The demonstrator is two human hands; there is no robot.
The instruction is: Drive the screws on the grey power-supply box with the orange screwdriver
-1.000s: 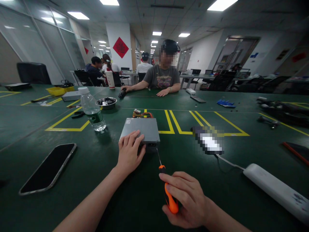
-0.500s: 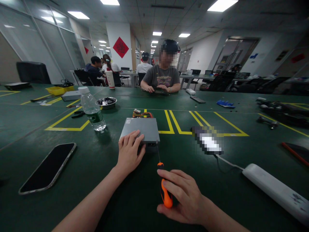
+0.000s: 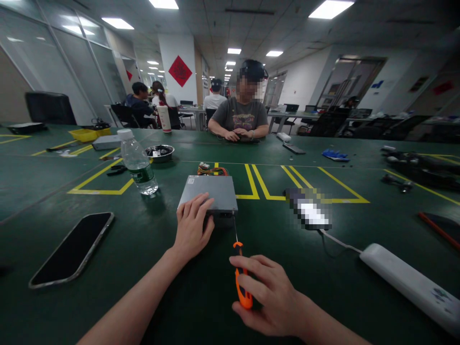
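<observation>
While the left hand [image 3: 192, 227] lies spread over a metal box [image 3: 219, 188] on the surface [image 3: 201, 306], the right hand [image 3: 273, 294] pinches a screwdriver [image 3: 245, 299]. Its tip is at the box's near right corner.

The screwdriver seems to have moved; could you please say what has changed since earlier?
The screwdriver has shifted left and slightly forward, in the right hand's grip. Across the table, the co-worker's hands have come together. The left hand stays on the grey metal box; the bottle is unmoved.
</observation>
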